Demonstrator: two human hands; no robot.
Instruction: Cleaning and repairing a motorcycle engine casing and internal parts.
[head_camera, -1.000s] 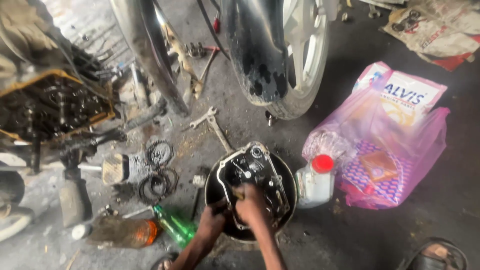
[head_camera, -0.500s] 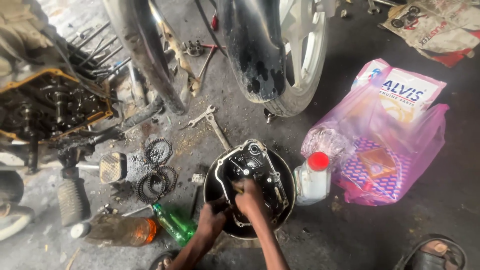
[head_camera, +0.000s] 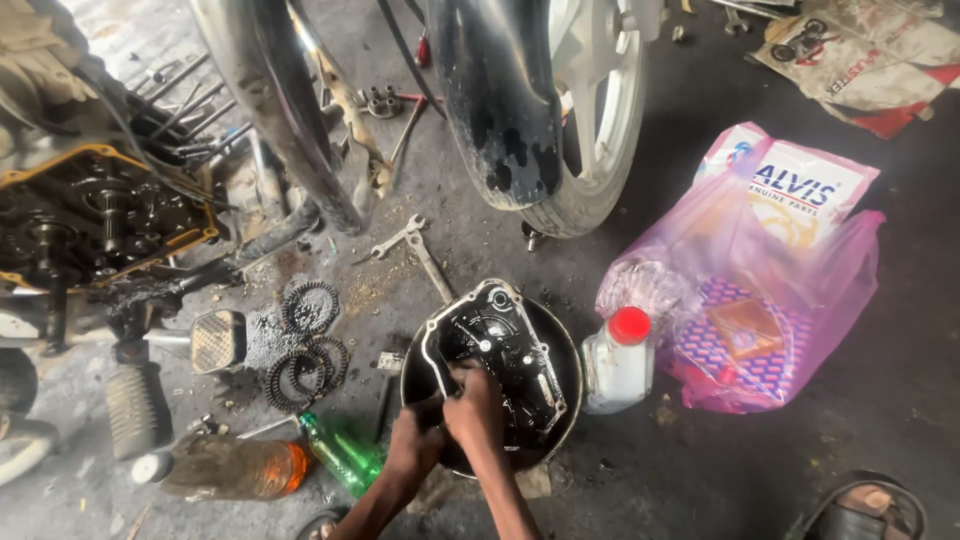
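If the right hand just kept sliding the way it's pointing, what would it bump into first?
The right hand points up and away across the oily engine cover in the black basin. It would probably meet the cover's raised ribs first, then the basin's far rim; depth is unclear.

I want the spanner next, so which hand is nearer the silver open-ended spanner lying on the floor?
Left, narrowly. The left hand grips the round black basin's near-left rim, below the spanner; the right hand rests inside on the oily black engine cover.
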